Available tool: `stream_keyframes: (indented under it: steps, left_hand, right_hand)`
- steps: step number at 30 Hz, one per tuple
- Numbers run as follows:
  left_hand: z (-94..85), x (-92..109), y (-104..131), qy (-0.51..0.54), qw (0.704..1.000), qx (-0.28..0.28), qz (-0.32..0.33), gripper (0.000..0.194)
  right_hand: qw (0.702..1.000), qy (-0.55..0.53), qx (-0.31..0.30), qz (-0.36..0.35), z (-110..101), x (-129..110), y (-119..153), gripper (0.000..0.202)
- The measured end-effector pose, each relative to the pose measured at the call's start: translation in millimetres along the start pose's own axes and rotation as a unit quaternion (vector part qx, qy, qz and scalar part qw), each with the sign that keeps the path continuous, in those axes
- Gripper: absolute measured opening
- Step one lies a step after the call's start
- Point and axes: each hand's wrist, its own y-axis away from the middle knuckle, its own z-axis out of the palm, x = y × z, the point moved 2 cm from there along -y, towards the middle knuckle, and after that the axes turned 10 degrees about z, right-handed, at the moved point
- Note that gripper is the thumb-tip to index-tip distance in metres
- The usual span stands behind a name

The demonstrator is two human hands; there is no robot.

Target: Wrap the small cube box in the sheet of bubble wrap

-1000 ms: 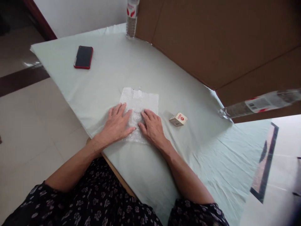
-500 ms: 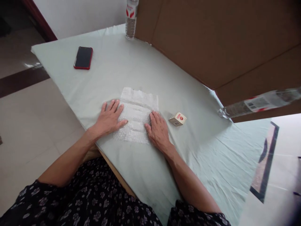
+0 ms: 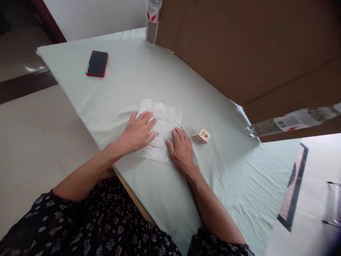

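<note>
I have nothing pinched in either hand: the left hand (image 3: pixel 140 133) lies palm down with its fingers spread, and the right hand (image 3: pixel 182 147) lies flatter, its fingers nearer together and the thumb apart. Both touch the bubble-wrap sheet (image 3: pixel 167 122), which lies creased on the pale green tablecloth (image 3: pixel 213 89) in front of me. I judge that the right hand steadies the sheet's right edge while the left presses its creases. The small printed carton (image 3: pixel 201 136) sits just beyond my right hand, apart from the sheet, so it leaves the wrap uncovered. The red-cased phone (image 3: pixel 97 64) lies well off to the far left. Two plastic water bottles (image 3: pixel 152 25) (image 3: pixel 295 121) stand against the cardboard panel (image 3: pixel 239 46), probably to brace it.
</note>
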Motion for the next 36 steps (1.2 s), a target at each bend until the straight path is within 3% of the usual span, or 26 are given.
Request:
stream_keyframes:
  steps: [2, 5, 9, 13, 17, 20, 22, 24, 27, 29, 32, 34, 36]
  left_hand:
    - [-0.7, -2, -20, 0.004, 0.999, -0.012, 0.031, 0.042]
    - [11.9, -10, -40, 0.003, 0.998, -0.063, 0.023, 0.045]
    - [31.5, -21, -43, 0.000, 0.998, -0.066, 0.010, 0.053]
    - [37.7, -29, -38, 0.010, 0.997, -0.073, -0.019, 0.064]
    - [31.9, -33, -29, 0.002, 0.997, -0.067, -0.031, 0.070]
    - [25.8, -31, -9, 0.004, 0.998, -0.036, -0.060, 0.068]
    - [23.9, -29, 8, 0.005, 0.999, -0.015, -0.031, 0.066]
    - [25.3, -29, 24, 0.003, 1.000, -0.030, 0.010, 0.061]
    - [28.8, -33, 40, 0.006, 0.999, -0.048, 0.021, 0.062]
    - [29.0, -37, 44, 0.015, 0.999, -0.035, 0.007, 0.068]
    - [28.1, -39, 48, 0.035, 0.999, -0.005, -0.002, 0.067]
    - [29.2, -38, 50, 0.046, 0.999, 0.003, 0.002, 0.063]
    - [31.4, -37, 52, 0.046, 0.999, 0.009, -0.004, 0.061]
  right_hand:
    - [1.000, 0.010, 0.001, 0.004, -8, -3, -5, 0.047]
    - [1.000, 0.015, -0.008, 0.011, -19, -13, -21, 0.039]
    - [0.999, 0.011, -0.027, -0.022, -15, -26, -50, 0.044]
    - [0.999, 0.017, -0.042, -0.010, 4, -21, -61, 0.051]
    - [1.000, 0.016, -0.018, 0.017, 7, -2, -45, 0.055]
    - [1.000, 0.002, -0.005, 0.016, 1, 5, -24, 0.054]
    - [1.000, -0.002, -0.008, -0.003, -1, 3, -10, 0.052]
    - [1.000, -0.001, -0.020, -0.021, -3, -2, 1, 0.051]
    - [0.999, -0.002, -0.019, -0.035, -10, -4, 13, 0.045]
    - [0.999, -0.014, 0.021, -0.034, -22, 4, 19, 0.032]
    - [0.991, -0.038, 0.128, 0.017, -42, 30, 22, 0.024]
    - [0.979, -0.048, 0.180, 0.077, -49, 55, 21, 0.038]
    - [0.974, -0.063, 0.175, 0.133, -46, 81, 15, 0.062]
